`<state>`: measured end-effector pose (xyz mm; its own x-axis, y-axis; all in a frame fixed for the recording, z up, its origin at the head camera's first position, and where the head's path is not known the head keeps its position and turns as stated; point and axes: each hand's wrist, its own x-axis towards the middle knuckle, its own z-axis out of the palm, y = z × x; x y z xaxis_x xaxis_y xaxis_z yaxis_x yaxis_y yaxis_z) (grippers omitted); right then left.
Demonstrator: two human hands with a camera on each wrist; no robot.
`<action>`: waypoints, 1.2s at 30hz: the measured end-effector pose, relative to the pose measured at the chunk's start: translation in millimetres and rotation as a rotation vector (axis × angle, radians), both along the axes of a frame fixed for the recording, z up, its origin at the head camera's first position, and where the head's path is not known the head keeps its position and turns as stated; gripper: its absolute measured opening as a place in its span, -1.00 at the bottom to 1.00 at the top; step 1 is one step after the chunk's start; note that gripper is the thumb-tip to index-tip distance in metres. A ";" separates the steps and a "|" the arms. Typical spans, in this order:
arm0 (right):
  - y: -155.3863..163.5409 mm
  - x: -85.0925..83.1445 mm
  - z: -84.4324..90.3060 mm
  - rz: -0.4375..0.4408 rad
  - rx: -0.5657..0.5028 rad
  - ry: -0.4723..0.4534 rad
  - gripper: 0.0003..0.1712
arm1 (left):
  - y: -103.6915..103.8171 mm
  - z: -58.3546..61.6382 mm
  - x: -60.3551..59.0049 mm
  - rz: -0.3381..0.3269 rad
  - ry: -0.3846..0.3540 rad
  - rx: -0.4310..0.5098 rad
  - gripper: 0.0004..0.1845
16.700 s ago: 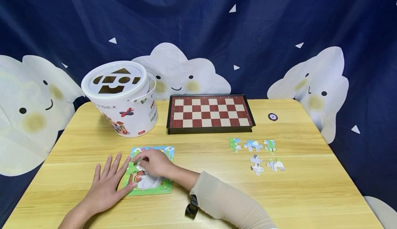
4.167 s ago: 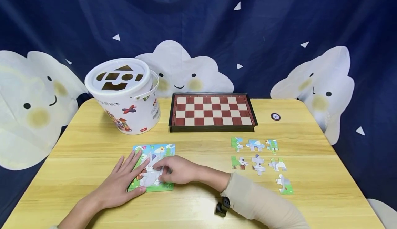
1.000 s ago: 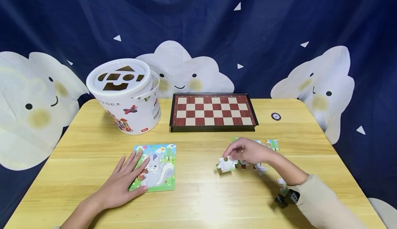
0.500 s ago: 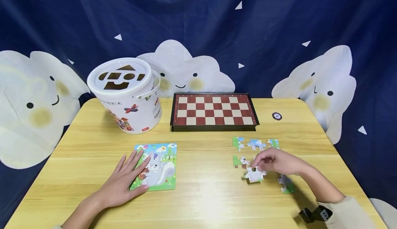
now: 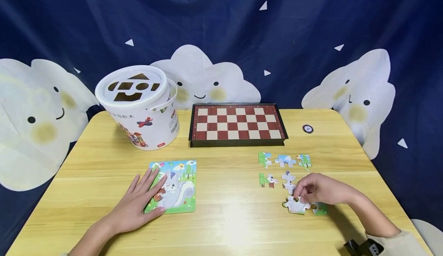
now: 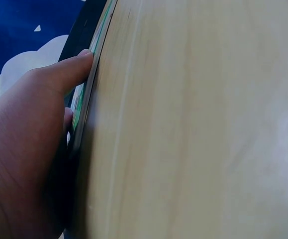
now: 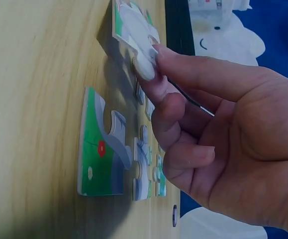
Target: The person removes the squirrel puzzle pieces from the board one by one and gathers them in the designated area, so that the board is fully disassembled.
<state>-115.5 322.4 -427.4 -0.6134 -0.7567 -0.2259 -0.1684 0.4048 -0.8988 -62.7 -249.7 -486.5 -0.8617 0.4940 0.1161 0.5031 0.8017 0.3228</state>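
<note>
My left hand (image 5: 133, 204) rests with fingers spread on the left side of a squirrel picture board (image 5: 182, 195). In the left wrist view its thumb (image 6: 76, 69) lies at the board's edge. My right hand (image 5: 323, 188) pinches a pale grey and green puzzle piece (image 5: 296, 206) between thumb and finger, tilted in the right wrist view and held just left of a green corner piece (image 5: 321, 209). Above it lie a rabbit-like face piece (image 5: 266, 180), a grey piece (image 5: 288, 179) and one mostly hidden by the hand. A row of puzzle pieces (image 5: 285, 161) lies farther back.
A white bucket (image 5: 149, 129) with a shape-hole lid stands at the back left of the wooden table (image 5: 221, 225). Behind the middle lies a red and white chessboard (image 5: 237, 125) in a black frame. A dark round chip (image 5: 307, 129) lies at the back right.
Earlier the right hand worked on the board; more loose pieces now lie at the right. Over the last second it has carried the pinched piece rightward, beside the corner piece. The left hand stays put.
</note>
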 end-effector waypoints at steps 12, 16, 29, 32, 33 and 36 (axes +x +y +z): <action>0.3 -1.7 3.1 0.000 0.031 0.143 -0.84 | 0.2 -1.6 0.4 0.001 0.005 0.005 -0.11; -7.2 -5.1 7.0 -0.003 0.062 0.193 -0.86 | -0.5 -2.3 0.5 0.001 0.019 0.007 -0.11; -71.5 -24.2 11.3 -0.008 0.129 0.261 -0.78 | -1.6 -2.3 1.6 0.006 0.017 0.032 -0.11; -87.9 -29.0 12.9 0.031 0.123 0.264 -0.77 | -1.6 -1.3 1.8 0.005 0.012 0.043 -0.11; -92.8 -30.5 13.0 0.043 0.119 0.268 -0.77 | -1.6 -1.0 1.9 0.005 0.011 0.049 -0.11; -108.3 -35.0 13.3 0.068 0.109 0.271 -0.75 | -2.1 -0.2 1.7 0.004 0.008 0.066 -0.12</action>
